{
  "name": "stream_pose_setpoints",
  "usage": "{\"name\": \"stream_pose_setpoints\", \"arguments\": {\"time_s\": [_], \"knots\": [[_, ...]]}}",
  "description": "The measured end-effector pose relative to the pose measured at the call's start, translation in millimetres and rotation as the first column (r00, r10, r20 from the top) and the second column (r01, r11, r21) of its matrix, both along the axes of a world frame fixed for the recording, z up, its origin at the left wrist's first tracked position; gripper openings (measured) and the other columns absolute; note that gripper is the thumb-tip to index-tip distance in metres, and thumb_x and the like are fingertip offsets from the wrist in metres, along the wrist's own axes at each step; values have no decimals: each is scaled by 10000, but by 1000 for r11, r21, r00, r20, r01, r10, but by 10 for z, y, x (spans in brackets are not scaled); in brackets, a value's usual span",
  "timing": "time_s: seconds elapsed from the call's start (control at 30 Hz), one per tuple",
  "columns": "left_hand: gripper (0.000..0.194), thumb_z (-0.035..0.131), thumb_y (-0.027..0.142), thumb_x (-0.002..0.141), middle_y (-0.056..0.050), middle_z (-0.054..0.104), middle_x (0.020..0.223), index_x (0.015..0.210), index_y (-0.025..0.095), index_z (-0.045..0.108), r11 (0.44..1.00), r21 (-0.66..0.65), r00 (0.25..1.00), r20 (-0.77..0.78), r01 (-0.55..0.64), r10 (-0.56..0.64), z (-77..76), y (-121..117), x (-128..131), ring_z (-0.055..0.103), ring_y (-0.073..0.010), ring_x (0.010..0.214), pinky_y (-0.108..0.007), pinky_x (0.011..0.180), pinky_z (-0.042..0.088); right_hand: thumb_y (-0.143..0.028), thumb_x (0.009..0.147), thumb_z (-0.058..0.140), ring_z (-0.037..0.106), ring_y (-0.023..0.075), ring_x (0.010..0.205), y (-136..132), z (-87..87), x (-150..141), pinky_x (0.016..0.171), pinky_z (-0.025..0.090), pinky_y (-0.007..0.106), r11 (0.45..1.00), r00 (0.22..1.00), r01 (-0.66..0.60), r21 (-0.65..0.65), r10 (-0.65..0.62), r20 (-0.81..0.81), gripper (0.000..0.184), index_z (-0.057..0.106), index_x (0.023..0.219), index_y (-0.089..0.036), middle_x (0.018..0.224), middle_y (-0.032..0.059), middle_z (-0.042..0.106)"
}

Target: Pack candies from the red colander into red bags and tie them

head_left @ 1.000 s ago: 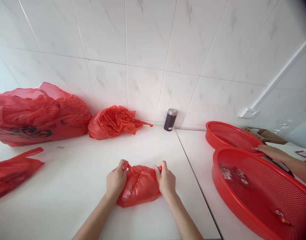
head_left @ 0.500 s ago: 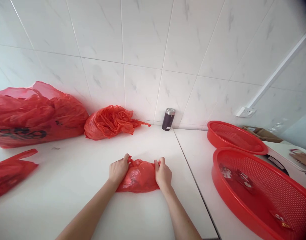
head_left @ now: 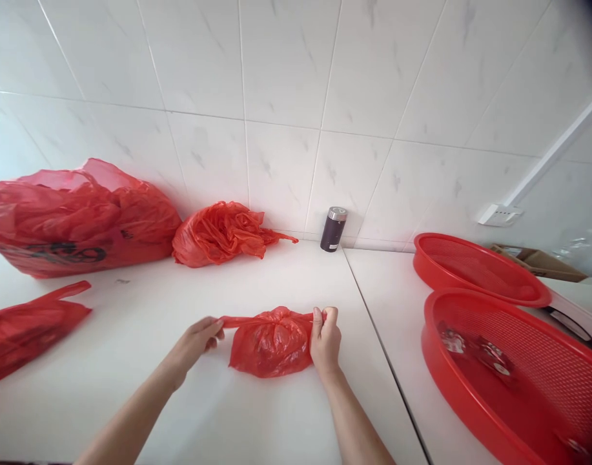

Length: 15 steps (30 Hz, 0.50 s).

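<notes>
A small red plastic bag [head_left: 271, 342], filled and bunched at the top, lies on the white table [head_left: 189, 400] in front of me. My left hand [head_left: 196, 339] pinches one handle of the bag and holds it stretched out to the left. My right hand [head_left: 325, 339] grips the other handle at the bag's right side, fingers closed round it.
A large full red bag [head_left: 73, 216] and a crumpled red bag [head_left: 221, 232] lie against the tiled wall. Another red bag [head_left: 24, 326] lies at the left edge. A dark cylindrical container [head_left: 333, 228] stands at the wall. Two red mesh baskets [head_left: 474, 268] [head_left: 518, 374] sit at the right.
My left hand has pulled its handle out to the left, away from the bag. The other person's hand at the far right is gone from view.
</notes>
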<state>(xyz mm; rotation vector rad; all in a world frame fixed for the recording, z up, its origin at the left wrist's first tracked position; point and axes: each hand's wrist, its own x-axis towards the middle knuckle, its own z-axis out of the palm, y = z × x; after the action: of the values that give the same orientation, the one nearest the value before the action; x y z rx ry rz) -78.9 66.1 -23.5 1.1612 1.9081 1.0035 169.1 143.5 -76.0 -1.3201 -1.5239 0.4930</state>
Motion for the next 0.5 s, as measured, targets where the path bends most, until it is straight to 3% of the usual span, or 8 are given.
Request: {"name": "stream_pose_setpoints", "arguments": {"time_s": [0.07, 0.1, 0.17, 0.23, 0.3, 0.4, 0.5], "knots": [[269, 409, 448, 864, -63, 625, 1012, 895, 215, 540, 977, 141, 982, -83, -159, 172, 121, 36, 63, 581, -218, 862, -358, 785, 449, -481, 973, 295, 390, 145, 454, -16, 0, 27, 468, 295, 252, 999, 997, -42, 17, 43, -68, 271, 283, 835, -248, 585, -56, 396], [247, 408, 416, 872, -70, 605, 1101, 959, 226, 540, 959, 237, 968, -159, -152, 193, 176, 55, 154, 564, -229, 954, -370, 829, 435, -477, 974, 299, 374, 140, 453, -26, 1, 33, 460, 294, 251, 997, 993, -70, 23, 71, -98, 270, 280, 832, -248, 589, -58, 380], [231, 448, 371, 871, -71, 587, 1181, 1030, 245, 556, 921, 383, 927, -367, 73, 79, 247, 94, 430, 516, -241, 1081, -384, 904, 405, -469, 976, 299, 354, 135, 456, -46, 6, 34, 448, 291, 250, 992, 981, -123, 41, 127, -144, 266, 275, 827, -250, 595, -60, 358], [290, 541, 312, 824, -64, 601, 1206, 1107, 262, 575, 875, 308, 813, -562, 373, -148, 264, 137, 732, 495, -255, 1135, -405, 963, 365, -467, 975, 301, 364, 139, 467, -64, 18, 34, 451, 299, 254, 988, 974, -141, 70, 151, -166, 262, 276, 828, -251, 603, -56, 365], [286, 559, 229, 789, -50, 663, 1097, 1067, 268, 614, 861, 130, 722, -614, 491, -319, 267, 186, 921, 547, -257, 1049, -400, 918, 385, -469, 970, 312, 377, 143, 471, -79, 41, 42, 458, 307, 261, 990, 976, -111, 84, 125, -180, 258, 291, 837, -249, 608, -51, 383], [153, 508, 209, 799, -20, 689, 835, 864, 254, 639, 892, 5, 727, -581, 452, -365, 350, 246, 834, 598, -216, 773, -318, 674, 427, -463, 966, 345, 420, 150, 481, -90, 91, 62, 482, 337, 267, 995, 965, -82, 50, 92, -244, 236, 339, 892, -239, 605, -45, 430], [114, 542, 324, 801, 17, 646, 716, 814, 250, 628, 936, -27, 783, -540, 350, -308, 551, 216, 370, 561, -174, 641, -254, 568, 390, -442, 966, 379, 504, 161, 551, -91, 142, 69, 548, 393, 265, 993, 929, -117, 30, 120, -351, 211, 361, 972, -232, 609, -40, 483]]}}
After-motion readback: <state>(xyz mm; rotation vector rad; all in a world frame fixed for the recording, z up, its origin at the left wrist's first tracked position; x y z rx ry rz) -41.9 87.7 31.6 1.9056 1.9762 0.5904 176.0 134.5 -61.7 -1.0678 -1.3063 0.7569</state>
